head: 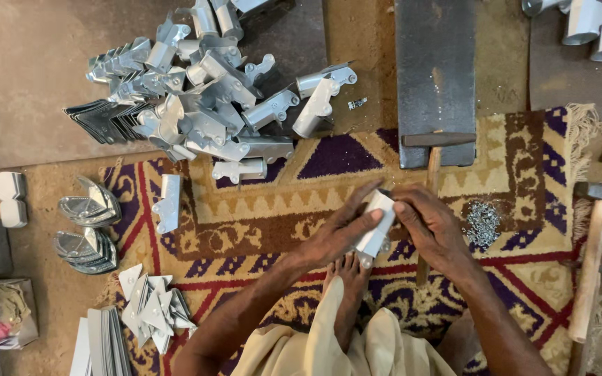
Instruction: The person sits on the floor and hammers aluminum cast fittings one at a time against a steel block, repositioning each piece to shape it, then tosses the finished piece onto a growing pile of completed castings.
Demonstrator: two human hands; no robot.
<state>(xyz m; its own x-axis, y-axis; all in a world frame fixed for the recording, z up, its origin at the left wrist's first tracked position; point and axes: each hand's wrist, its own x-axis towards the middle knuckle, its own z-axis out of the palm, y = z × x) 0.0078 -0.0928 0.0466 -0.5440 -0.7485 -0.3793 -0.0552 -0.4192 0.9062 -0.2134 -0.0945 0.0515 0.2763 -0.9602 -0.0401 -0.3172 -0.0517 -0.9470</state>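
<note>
Both of my hands hold one small folded sheet-metal piece (377, 224) above a patterned rug (273, 202). My left hand (339, 233) grips its left side with fingers stretched along it. My right hand (430, 226) closes on its right side. A bare foot (348, 275) lies just under the piece. A hammer lies on the rug behind my right hand, its dark head (439, 139) against a dark flat block (435, 76) and its wooden handle partly hidden by my hand.
A big heap of finished metal pieces (203, 97) lies at the upper left. Stacks of cut metal blanks (149, 306) and curved pieces (88, 223) sit at left. A pile of small rivets (482, 223) lies right of my hands. More hammers (593, 257) lie at the right edge.
</note>
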